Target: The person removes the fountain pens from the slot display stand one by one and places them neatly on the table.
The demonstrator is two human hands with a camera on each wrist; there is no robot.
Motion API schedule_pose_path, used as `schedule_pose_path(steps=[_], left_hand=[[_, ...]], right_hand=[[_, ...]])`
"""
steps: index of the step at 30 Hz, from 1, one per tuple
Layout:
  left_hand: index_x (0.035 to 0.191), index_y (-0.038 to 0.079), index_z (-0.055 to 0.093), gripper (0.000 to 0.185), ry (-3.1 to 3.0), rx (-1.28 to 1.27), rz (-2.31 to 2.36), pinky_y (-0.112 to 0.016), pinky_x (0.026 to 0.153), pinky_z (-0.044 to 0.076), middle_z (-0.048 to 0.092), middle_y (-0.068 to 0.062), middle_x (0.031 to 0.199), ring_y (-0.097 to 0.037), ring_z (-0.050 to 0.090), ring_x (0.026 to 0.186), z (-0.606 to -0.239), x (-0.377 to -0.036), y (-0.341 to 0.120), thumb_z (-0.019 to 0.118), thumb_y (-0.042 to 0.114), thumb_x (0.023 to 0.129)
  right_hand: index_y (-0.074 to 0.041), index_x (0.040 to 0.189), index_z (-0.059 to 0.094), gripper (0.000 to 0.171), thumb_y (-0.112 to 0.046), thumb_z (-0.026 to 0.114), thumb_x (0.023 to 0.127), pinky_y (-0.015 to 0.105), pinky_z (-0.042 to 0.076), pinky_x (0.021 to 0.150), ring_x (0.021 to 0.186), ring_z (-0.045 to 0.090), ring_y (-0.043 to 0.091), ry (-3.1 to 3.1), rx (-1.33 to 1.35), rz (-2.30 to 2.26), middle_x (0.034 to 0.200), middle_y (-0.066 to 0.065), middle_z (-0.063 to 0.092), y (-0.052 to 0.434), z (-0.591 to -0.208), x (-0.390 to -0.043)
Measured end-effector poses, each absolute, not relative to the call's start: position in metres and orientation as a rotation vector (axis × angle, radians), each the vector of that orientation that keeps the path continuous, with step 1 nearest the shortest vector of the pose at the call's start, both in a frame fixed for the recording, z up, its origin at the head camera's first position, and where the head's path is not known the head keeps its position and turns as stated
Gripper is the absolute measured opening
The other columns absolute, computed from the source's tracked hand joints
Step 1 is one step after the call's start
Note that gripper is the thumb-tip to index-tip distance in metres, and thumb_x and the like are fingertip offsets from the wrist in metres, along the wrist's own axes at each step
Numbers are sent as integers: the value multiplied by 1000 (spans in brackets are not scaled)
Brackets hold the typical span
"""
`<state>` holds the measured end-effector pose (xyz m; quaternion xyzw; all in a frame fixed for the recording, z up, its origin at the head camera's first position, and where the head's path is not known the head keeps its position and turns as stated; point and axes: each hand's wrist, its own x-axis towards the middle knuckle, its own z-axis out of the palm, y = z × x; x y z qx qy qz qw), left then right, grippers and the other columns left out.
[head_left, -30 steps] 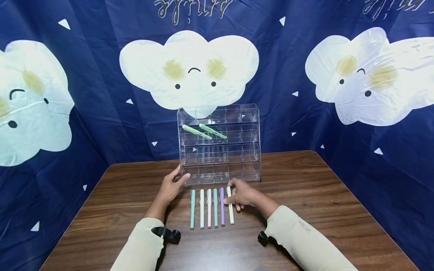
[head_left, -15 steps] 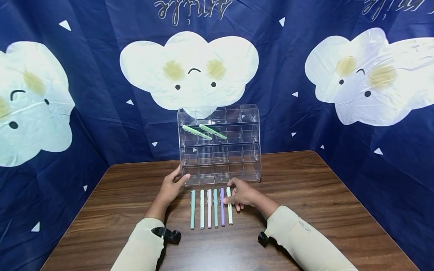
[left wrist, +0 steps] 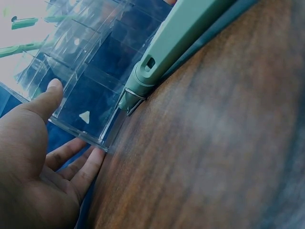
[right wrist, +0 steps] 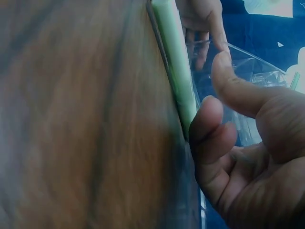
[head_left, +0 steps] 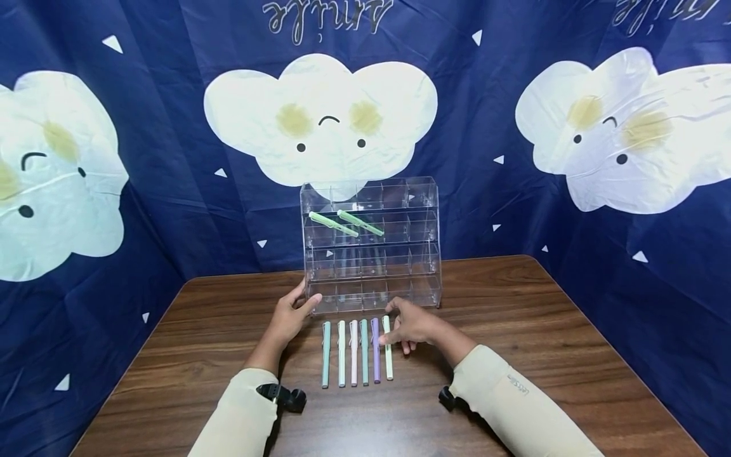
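Observation:
Six pens lie side by side on the wooden table (head_left: 514,330), in front of a clear acrylic organizer (head_left: 371,266). My right hand (head_left: 408,325) has loosely curled fingers touching the rightmost pen, a light green pen (head_left: 388,348) (right wrist: 175,62), with the thumb lifted off it. A purple pen (head_left: 375,350) lies just left of that one. My left hand (head_left: 292,315) (left wrist: 38,157) rests against the organizer's (left wrist: 95,62) lower left corner, thumb on the front wall, near a teal pen (head_left: 326,353) (left wrist: 176,43). Two green pens (head_left: 333,223) lie slanted in an upper tier.
A dark blue cloth with white cloud faces (head_left: 320,117) hangs behind and beside the table. The organizer stands at the table's back edge. Bare wood lies to the left, right and front of the pen row.
The right hand has nudged the light green pen a little, so it lies straighter beside the purple pen. The left hand has stayed at the organizer's corner.

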<state>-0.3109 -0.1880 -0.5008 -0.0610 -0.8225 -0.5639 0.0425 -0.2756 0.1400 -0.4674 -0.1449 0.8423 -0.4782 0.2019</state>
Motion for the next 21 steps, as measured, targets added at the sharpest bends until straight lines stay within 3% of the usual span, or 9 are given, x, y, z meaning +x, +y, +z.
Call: schedule_pose_path(steps=[11,21], left_hand=[[172,24,35,76,-2510,-203,-1737,-49,110,59,50,-24,165,-44,59,146,-501,-311,-188,72,40,107],[172,25,35,77,-2509,-190,-1753,-52,111,58,49,-24,167,-44,58,148,-500,-310,-190,72,43,107]], right_hand=[[8,151,44,80,-14,92,90,25,45,44,46,56,13,2396,-446,-1267,71,5,64,151,-445,-274],[8,149,51,76,-10,93,88,25,45,45,48,57,14,2464,-510,-1081,76,4,62,157,-398,-274]])
